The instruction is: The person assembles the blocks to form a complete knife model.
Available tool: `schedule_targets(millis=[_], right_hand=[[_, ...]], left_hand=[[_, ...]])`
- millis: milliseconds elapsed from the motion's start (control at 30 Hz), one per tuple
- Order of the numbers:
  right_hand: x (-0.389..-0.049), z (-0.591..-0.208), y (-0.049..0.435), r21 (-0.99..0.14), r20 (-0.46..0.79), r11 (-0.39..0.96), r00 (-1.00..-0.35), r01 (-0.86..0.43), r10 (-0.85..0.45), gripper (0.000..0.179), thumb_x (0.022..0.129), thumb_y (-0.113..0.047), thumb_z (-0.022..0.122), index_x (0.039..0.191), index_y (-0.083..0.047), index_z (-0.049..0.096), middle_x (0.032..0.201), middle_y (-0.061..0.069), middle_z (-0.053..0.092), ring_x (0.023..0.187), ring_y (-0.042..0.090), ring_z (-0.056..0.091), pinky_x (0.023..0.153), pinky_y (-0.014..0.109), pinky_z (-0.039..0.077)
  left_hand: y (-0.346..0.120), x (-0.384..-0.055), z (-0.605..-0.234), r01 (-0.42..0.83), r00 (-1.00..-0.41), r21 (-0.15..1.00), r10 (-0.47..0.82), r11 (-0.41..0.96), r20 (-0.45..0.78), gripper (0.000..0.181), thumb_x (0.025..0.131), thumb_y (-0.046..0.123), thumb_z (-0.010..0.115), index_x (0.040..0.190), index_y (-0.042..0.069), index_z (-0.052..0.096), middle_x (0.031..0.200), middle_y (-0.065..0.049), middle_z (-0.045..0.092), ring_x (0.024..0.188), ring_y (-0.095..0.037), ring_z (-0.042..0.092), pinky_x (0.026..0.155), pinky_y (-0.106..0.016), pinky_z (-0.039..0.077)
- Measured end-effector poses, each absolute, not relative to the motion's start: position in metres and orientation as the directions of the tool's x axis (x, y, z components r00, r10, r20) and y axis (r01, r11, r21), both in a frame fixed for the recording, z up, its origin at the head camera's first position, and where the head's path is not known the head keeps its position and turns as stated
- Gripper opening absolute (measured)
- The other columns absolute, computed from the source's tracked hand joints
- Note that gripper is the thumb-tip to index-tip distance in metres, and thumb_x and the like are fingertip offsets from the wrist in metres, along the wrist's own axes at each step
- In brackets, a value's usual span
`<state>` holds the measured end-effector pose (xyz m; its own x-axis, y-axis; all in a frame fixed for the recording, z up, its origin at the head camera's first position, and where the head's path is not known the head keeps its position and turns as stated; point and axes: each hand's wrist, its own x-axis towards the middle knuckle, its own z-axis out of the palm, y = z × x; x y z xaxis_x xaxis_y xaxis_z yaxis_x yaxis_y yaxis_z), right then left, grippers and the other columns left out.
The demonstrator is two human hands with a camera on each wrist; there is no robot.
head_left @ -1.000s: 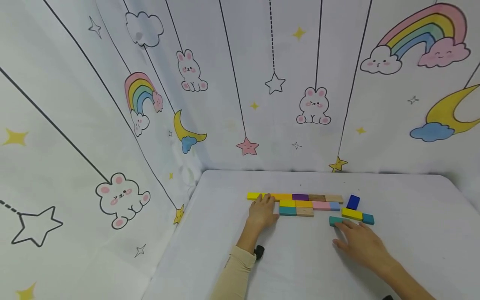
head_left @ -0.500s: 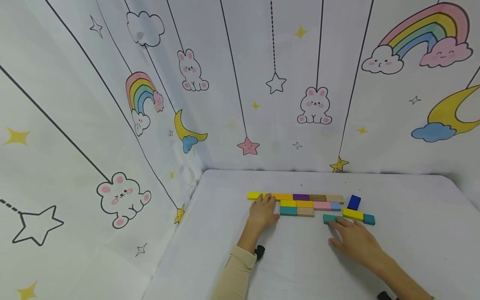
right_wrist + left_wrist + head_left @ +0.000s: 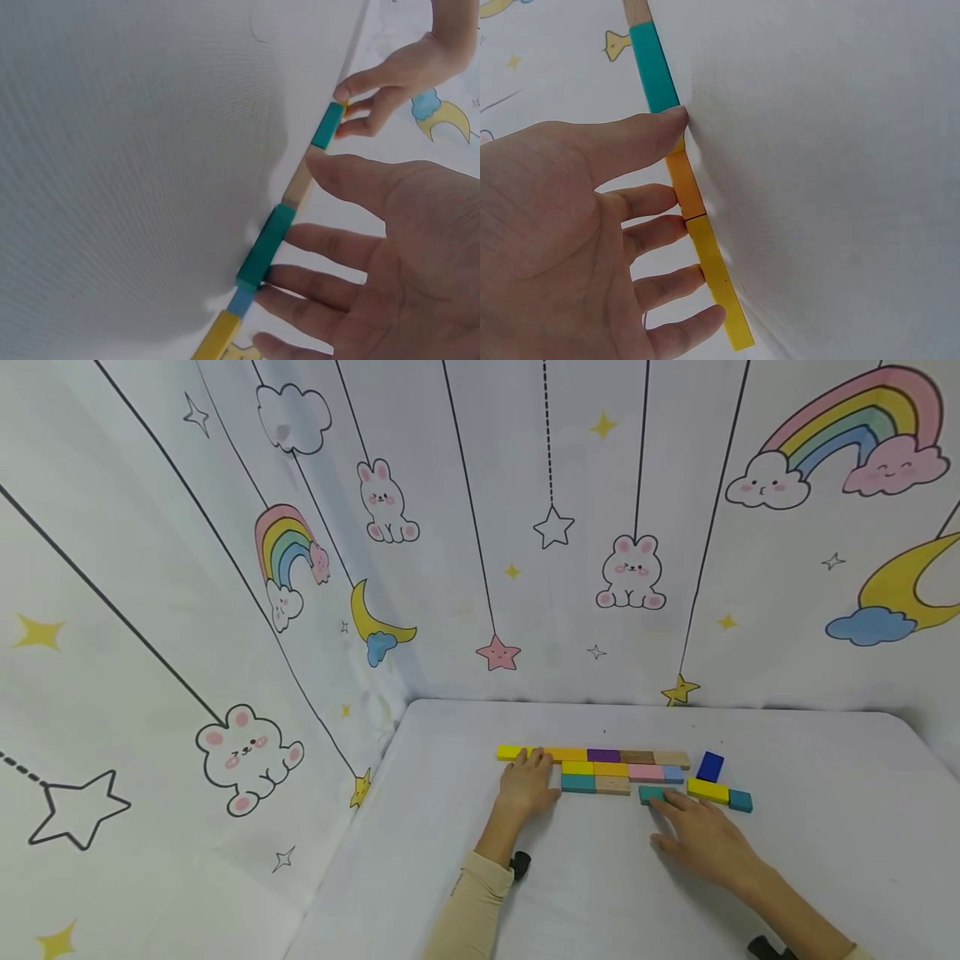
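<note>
Coloured rectangular blocks lie in three touching rows on the white table. My left hand (image 3: 525, 789) rests at the far row's left end, fingertips touching the yellow block (image 3: 512, 752) and orange block (image 3: 686, 187), with the thumb by the shorter rows. Fingers extended, my right hand (image 3: 708, 843) touches a loose teal block (image 3: 651, 794) with its fingertips; the thumb stays apart from it. A small gap separates that block from the wood-coloured block (image 3: 612, 786) ending the nearest row. In the right wrist view, fingertips meet the same teal block's side.
Right of the rows lie a dark blue block (image 3: 709, 767), a yellow block (image 3: 708, 790) and a darker teal block (image 3: 740, 801). Pink (image 3: 646, 772) and light blue (image 3: 672, 773) blocks end the middle row. A patterned white curtain (image 3: 450, 568) hangs behind the table (image 3: 600, 893).
My right hand has slid the loose teal block to the left, closer to the nearest row's end. The left hand has kept its place on the blocks.
</note>
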<state>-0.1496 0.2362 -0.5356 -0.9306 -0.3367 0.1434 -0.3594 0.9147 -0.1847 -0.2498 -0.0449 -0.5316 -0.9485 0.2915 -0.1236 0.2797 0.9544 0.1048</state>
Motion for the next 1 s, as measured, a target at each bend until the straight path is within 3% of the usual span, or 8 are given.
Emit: schedule_targets(millis=[1000], right_hand=[[-0.161, -0.542, 0.226, -0.154, 0.121, 0.927, -0.938, -0.342, -0.325, 0.063, 0.085, -0.036, 0.086, 0.135, -0.003, 0.067, 0.142, 0.029, 0.059, 0.131, 0.049, 0.056, 0.102, 0.071, 0.046]], left_hand=[[-0.045, -0.249, -0.534, 0.283, -0.951, 0.085, 0.291, 0.955, -0.105, 0.069, 0.099, 0.047, 0.068, 0.157, 0.019, 0.044, 0.167, 0.0, 0.037, 0.155, -0.03, 0.032, 0.122, -0.052, 0.036]])
